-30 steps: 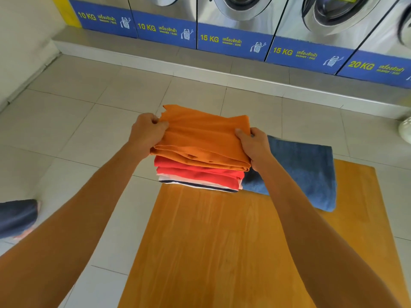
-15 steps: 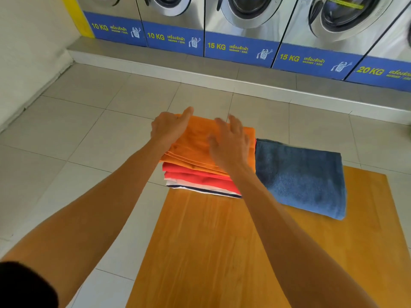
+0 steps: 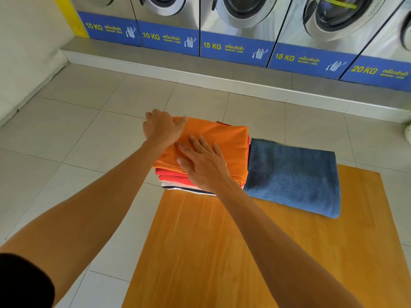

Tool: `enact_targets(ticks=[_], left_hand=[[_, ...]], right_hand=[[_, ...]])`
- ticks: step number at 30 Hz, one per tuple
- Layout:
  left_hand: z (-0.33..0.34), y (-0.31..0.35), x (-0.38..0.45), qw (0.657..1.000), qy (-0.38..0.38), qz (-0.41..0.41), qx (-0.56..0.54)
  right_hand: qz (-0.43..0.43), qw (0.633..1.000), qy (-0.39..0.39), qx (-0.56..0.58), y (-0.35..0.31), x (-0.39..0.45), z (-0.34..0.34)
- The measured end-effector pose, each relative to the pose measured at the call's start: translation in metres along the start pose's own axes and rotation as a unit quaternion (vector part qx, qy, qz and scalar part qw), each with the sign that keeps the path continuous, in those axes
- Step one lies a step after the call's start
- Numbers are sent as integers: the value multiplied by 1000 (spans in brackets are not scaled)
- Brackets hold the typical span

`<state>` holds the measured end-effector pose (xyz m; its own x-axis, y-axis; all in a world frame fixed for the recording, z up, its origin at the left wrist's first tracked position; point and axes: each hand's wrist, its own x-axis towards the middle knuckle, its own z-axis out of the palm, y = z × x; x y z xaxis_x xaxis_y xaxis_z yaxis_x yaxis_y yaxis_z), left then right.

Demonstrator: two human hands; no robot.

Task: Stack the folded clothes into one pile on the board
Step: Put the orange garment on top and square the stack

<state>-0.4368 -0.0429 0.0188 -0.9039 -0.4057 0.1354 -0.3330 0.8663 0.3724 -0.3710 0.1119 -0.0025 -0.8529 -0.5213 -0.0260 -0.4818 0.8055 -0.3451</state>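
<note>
A pile of folded clothes stands at the far left corner of the wooden board [image 3: 255, 252]. An orange garment [image 3: 224, 143] lies on top, with red folds [image 3: 171, 175] and a white, dark-striped piece [image 3: 178, 187] beneath. My left hand [image 3: 162, 128] rests on the orange garment's far left corner, fingers curled over its edge. My right hand [image 3: 204, 163] lies flat on the near left part of it, fingers spread. A folded blue towel [image 3: 293, 176] lies on the board just right of the pile, touching it.
A row of washing machines [image 3: 240, 23] on a raised grey step [image 3: 222, 70] lines the far side. Tiled floor [image 3: 89, 134] surrounds the board. A wall [image 3: 26, 52] runs along the left. A pale object [image 3: 408, 134] shows at the right edge.
Both hands let go of the orange garment's sides after setting it on the pile. They now press on its top, the right hand flat and shifted toward the near left.
</note>
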Motion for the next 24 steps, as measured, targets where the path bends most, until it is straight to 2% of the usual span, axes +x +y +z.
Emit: enact_targets(ticks=[2,5,8,9,11,14,17,19,20,22,24], left_hand=[[3,0,2,999,-45,-29,2],[-2,5,5,987,-98,-69,-104],[-10,4,14,939,-133,-173,-267],[-10,2,17,933,-131,-190,-277],[-8,0,19,951,-128,-170,-224],[-9,1,19,985,-135,-82,-72],[-15,5,22,987,-155,-31,40],[-18,7,25,981,-185,-26,57],[-18,7,27,979,-200,-34,31],[-18,3,29,968,-219,-83,-91],[-17,-4,28,955,-185,-131,-189]], right_hand=[[-6,1000,2,6,-3,-1,0],[-13,1000,6,15,-5,0,-1],[-15,1000,12,25,-3,3,-1],[-19,999,16,23,-3,3,-1],[-27,999,29,27,-3,3,-2],[-11,994,63,83,-6,6,-4],[21,987,103,126,-5,12,-3],[35,983,133,125,-1,15,0],[45,983,140,114,2,15,4],[79,986,129,74,7,14,10],[128,986,99,31,13,10,16]])
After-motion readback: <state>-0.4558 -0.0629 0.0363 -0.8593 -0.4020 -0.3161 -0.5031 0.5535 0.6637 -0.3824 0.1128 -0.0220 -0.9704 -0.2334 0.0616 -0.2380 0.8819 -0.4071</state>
